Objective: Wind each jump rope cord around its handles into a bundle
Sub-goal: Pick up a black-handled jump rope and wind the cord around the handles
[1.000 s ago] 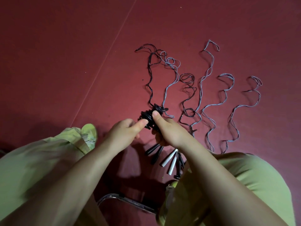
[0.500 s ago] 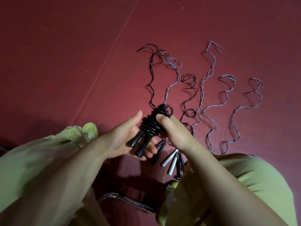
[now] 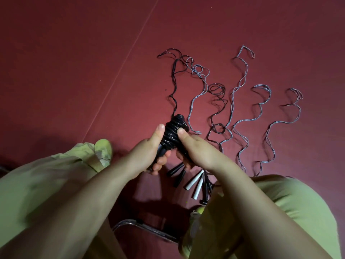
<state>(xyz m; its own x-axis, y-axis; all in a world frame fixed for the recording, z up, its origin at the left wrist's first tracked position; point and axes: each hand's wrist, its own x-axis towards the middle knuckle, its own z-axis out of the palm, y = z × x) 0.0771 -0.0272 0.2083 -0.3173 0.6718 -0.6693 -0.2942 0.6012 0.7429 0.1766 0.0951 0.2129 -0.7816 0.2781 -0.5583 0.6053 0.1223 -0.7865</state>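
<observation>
- Centrally, a black jump rope bundle (image 3: 174, 134), its glossy cord coiled thickly round a pair of black handles, was held above the dark red floor (image 3: 74, 62) between both hands.
- The left hand (image 3: 149, 154) gripped the lower end of the bundle, fingers curled under the handles and thumb stretched up along the coils.
- The right hand (image 3: 194, 148) closed on the bundle from the other side, its thumb pressed onto the upper coils and its fingers wrapped behind, mostly hidden.
- A loose black cord tail (image 3: 174, 86) ran from the top of the bundle away across the floor in wavy bends, ending in a tangle of loops far from the person.
- Beside it lay several unwound grey and dark jump rope cords (image 3: 242, 101), spread out in wavy lines to the right, each doubled back in a loop at its far end.
- Their handles lay in a fan just below the hands: two loose black handles (image 3: 177, 173) and two white tapered handles (image 3: 196, 181), with more dark ones beside them, partly hidden by the right forearm.
- Light green trouser legs (image 3: 298, 212) framed the scene on both sides, and a curved chrome chair tube (image 3: 145, 227) showed on the floor between them.
</observation>
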